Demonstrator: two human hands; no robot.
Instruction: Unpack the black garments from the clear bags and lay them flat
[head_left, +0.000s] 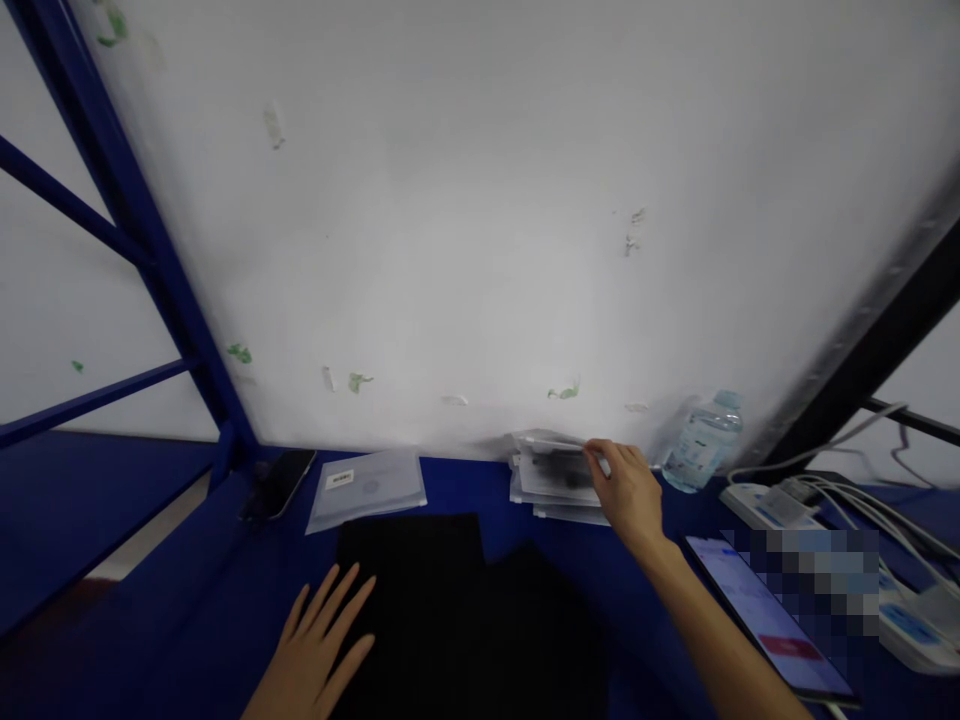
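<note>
We find the black cloth [465,610], right of the left fingertips and partly beneath them, cut off at the bottom of view, its folds too dark to make out. The left hand [311,645] lies palm down, fingers spread. The right hand [630,495] reaches forward, thumb and forefinger pinching the edge of the top zip pouch [546,472] and hiding its right corner. We note a plastic bottle [703,445] just right of those fingers.

White wall [450,220] behind blue table [465,485]
</note>
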